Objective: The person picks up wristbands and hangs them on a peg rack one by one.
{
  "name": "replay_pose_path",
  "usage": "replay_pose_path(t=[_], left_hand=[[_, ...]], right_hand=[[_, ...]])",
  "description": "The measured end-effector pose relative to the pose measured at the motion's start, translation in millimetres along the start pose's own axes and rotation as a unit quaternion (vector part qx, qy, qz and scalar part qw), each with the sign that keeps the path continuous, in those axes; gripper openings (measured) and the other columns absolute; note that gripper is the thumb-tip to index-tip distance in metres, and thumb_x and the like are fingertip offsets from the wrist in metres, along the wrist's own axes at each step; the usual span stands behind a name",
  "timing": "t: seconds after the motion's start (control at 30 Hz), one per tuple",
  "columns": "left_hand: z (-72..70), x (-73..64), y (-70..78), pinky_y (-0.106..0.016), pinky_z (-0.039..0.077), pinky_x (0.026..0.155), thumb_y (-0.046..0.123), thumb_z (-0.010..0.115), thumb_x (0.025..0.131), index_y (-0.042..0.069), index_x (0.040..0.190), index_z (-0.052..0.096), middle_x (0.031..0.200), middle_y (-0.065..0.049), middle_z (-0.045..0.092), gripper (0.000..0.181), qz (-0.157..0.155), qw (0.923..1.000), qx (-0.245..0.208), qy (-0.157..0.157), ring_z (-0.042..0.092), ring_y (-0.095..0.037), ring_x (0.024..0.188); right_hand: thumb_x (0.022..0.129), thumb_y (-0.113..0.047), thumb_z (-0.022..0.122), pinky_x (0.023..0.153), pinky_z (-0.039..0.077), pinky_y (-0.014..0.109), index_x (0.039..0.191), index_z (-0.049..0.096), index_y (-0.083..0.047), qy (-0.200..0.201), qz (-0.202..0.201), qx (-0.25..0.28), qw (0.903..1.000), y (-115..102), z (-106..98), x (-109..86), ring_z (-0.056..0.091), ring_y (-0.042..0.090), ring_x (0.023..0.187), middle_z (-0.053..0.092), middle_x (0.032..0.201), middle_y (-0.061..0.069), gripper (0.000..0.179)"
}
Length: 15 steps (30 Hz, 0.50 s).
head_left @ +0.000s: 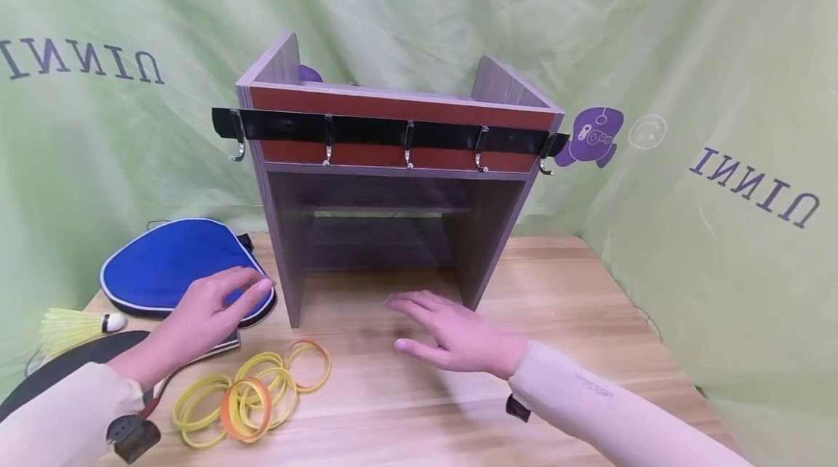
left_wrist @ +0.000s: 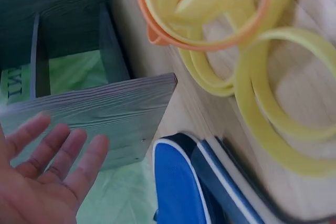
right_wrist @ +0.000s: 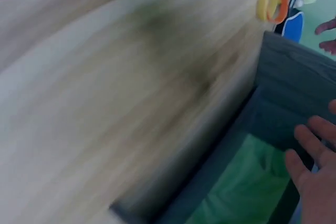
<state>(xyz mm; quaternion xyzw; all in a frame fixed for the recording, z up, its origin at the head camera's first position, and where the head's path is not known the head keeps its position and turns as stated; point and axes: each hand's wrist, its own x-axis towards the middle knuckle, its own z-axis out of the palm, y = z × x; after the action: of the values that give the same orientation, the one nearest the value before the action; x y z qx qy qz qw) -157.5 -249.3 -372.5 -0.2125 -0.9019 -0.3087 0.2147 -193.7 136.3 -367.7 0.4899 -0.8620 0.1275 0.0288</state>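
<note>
My left hand hovers with loosely extended fingers over the blue racket case, holding nothing. To the right, my right hand is held above the table in front of the wooden shelf unit, fingers spread and apart from it. Across the unit's red front panel runs a black rail with metal hooks, its ends sticking out past both sides. Several yellow and orange rings lie in a loose pile on the table, below and right of my left hand.
A yellow shuttlecock lies at the left, beside a dark rounded object partly hidden by my sleeve. Green printed cloth hangs behind and beside the wooden table. The unit's side panels reach down to the tabletop.
</note>
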Motion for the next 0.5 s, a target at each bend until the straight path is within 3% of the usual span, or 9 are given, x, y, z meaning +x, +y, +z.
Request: replay_pose_path(t=[0.1, 0.23, 0.3, 0.37, 0.5], left_hand=[[2.2, 3.8, -1.4, -0.015, 0.059, 0.082, 0.023, 0.064, 0.104, 0.013, 0.13, 0.068, 0.12, -0.011, 0.076, 0.028, -0.084, 0.9922, -0.082, -0.043, 0.069, 0.002, 0.104], [8.2, 12.9, 0.1, -0.037, 0.065, 0.085, 0.027, 0.059, 0.108, 0.001, 0.155, 0.043, 0.142, -0.029, 0.062, 0.056, -0.166, 0.9597, -0.197, -0.112, 0.071, -0.028, 0.121], [13.7, 16.0, 0.3, -0.041, 0.065, 0.088, 0.026, 0.058, 0.108, -0.004, 0.159, 0.033, 0.146, -0.035, 0.055, 0.064, -0.187, 0.9461, -0.228, -0.134, 0.066, -0.041, 0.127], [19.4, 16.8, 0.2, -0.042, 0.064, 0.089, 0.025, 0.059, 0.108, -0.007, 0.159, 0.029, 0.149, -0.038, 0.05, 0.068, -0.204, 0.9373, -0.243, -0.144, 0.062, -0.048, 0.13], [29.0, 17.1, -3.6, -0.041, 0.064, 0.089, 0.025, 0.061, 0.106, -0.005, 0.159, 0.031, 0.149, -0.038, 0.05, 0.067, -0.217, 0.933, -0.25, -0.141, 0.062, -0.048, 0.129]], right_hand=[[0.108, -0.039, 0.056, 0.112, 0.052, 0.035, 0.144, 0.057, -0.008, -0.013, 0.023, 0.085, 0.9961, -6, 11, 16.0, 0.063, 0.021, 0.129, 0.065, 0.143, 0.005, 0.048], [0.108, -0.026, 0.059, 0.093, 0.058, 0.022, 0.132, 0.066, -0.002, -0.019, 0.051, 0.193, 0.9797, -12, 25, 42.2, 0.07, 0.018, 0.107, 0.075, 0.124, 0.008, 0.035], [0.107, -0.022, 0.059, 0.088, 0.057, 0.017, 0.127, 0.069, -0.001, -0.019, 0.058, 0.227, 0.972, -15, 34, 56.0, 0.07, 0.011, 0.101, 0.077, 0.115, 0.009, 0.031], [0.106, -0.02, 0.06, 0.083, 0.055, 0.014, 0.124, 0.07, -0.001, -0.023, 0.068, 0.25, 0.9657, -19, 45, 69.3, 0.068, 0.005, 0.092, 0.078, 0.109, 0.009, 0.028], [0.105, -0.016, 0.063, 0.076, 0.052, 0.01, 0.12, 0.073, -0.001, -0.038, 0.089, 0.289, 0.9524, -27, 63, 92.0, 0.061, -0.003, 0.081, 0.078, 0.102, 0.013, 0.023]])
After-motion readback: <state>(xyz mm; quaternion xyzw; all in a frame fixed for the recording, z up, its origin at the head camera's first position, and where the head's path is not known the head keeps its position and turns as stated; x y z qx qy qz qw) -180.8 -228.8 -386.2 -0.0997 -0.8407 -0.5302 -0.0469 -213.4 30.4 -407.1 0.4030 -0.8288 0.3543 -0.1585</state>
